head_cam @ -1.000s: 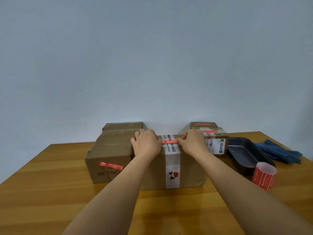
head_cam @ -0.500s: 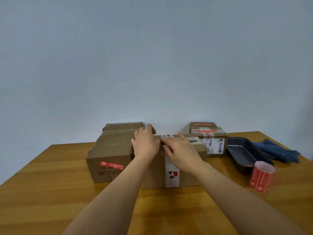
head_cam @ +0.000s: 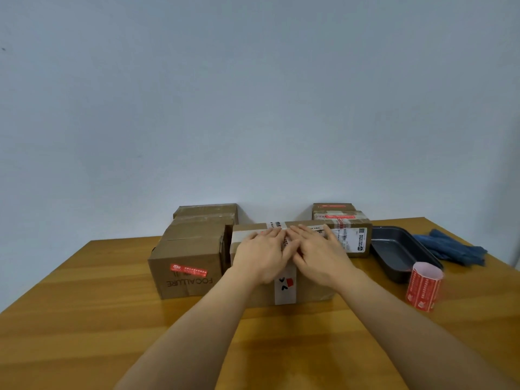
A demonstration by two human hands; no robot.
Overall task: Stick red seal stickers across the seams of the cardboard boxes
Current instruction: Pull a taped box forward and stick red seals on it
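Starting at the far left, the wooden table [head_cam: 70, 319] is stretching across the whole lower view, and a cardboard box printed FOCALLURE [head_cam: 187, 266] is sitting on it, upside-down lettering facing us, with a red seal sticker [head_cam: 188, 270] already lying on its front face. Behind it, more taped boxes [head_cam: 206, 213] are lining up toward the wall.

Now to the middle: the centre box [head_cam: 309, 288] is standing just beside the FOCALLURE one, a white tape band [head_cam: 285, 288] running up its front and over the top. Both hands are working here. The left hand [head_cam: 263, 254] is lying flat on the box's upper front edge, fingers straight and spread, pressing down and gripping nothing. The right hand [head_cam: 319, 253] is right alongside it, fingers also extended and flat against the top, touching the left at the fingertips. The hands are covering the spot where they are pressing, so whether a sticker is lying under them cannot be told.

Moving right, another box with a white shipping label [head_cam: 351, 239] is sitting behind the right hand, red stickers showing on top of it and on the one behind. Next comes a dark baking tray [head_cam: 394, 246], then the roll of red seal stickers [head_cam: 425, 285] standing upright near the tray's front corner, and a blue cloth [head_cam: 453, 246] is lying at the far right edge.
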